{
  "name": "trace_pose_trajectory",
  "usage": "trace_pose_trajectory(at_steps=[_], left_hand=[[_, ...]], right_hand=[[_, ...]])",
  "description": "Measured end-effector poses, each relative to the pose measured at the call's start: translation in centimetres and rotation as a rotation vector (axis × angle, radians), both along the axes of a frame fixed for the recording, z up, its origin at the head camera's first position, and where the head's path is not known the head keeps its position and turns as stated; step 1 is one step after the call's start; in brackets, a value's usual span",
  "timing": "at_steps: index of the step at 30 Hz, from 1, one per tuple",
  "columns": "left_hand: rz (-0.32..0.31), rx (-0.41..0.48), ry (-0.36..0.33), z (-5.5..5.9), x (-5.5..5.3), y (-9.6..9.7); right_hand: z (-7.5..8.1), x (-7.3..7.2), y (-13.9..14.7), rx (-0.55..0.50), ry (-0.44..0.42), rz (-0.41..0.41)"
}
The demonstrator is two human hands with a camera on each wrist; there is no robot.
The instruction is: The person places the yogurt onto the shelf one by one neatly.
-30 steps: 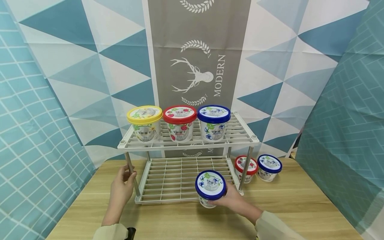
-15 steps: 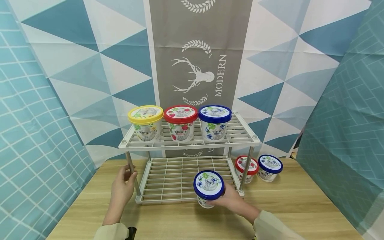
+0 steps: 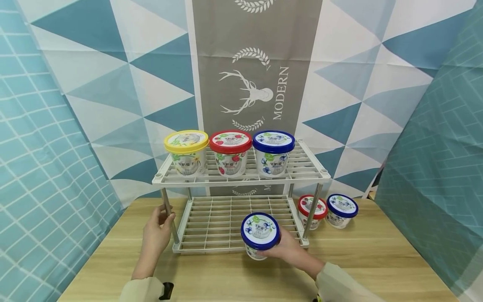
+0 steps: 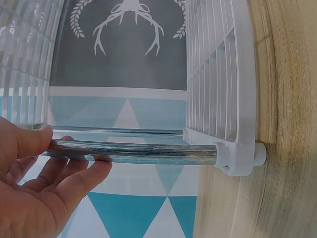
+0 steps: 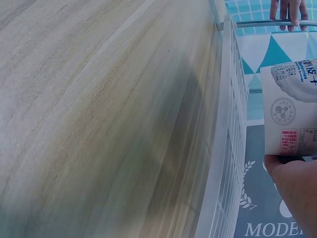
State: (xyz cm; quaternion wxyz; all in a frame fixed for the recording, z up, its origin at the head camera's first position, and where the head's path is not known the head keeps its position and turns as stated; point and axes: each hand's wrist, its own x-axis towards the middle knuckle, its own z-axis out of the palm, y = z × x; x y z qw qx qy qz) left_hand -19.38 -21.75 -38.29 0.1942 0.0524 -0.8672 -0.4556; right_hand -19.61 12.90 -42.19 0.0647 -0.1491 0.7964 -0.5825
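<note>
My right hand [image 3: 288, 248] grips a white tub with a blue lid [image 3: 260, 231] and blueberry pictures, held in front of the lower shelf's front edge. The right wrist view shows the printed side of this tub [image 5: 290, 109], only partly in frame. With thumb and fingertips my left hand [image 4: 42, 181] pinches the front left metal post [image 4: 133, 151] of a white two-tier rack [image 3: 241, 183]. On the upper shelf stand a yellow-lidded tub [image 3: 186, 153], a red-lidded tub [image 3: 230, 153] and another blue-lidded tub [image 3: 273, 153], side by side.
To the right of the rack, a red-lidded tub [image 3: 312, 211] and a blue-lidded tub [image 3: 341, 210] stand on the wooden table [image 3: 362, 260]. The rack's front right post [image 3: 312, 212] stands partly before the red one. Patterned cloth [image 3: 253, 58] hangs behind.
The right hand and its blue-lidded tub have shifted slightly left relative to the rack. The left hand stays on the post. The head view has shifted a little.
</note>
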Motion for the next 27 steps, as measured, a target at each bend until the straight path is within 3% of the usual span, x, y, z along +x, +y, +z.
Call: trace_pose_trajectory(at_steps=[13, 27], left_hand=[[-0.004, -0.015, 0.02, 0.0, 0.0, 0.0], [-0.005, -0.009, 0.004, 0.1, 0.0, 0.0]], right_hand=[[0.3, 0.0, -0.8, -0.044, -0.01, 0.034], [0.1, -0.3, -1.1, -0.038, -0.002, 0.017]])
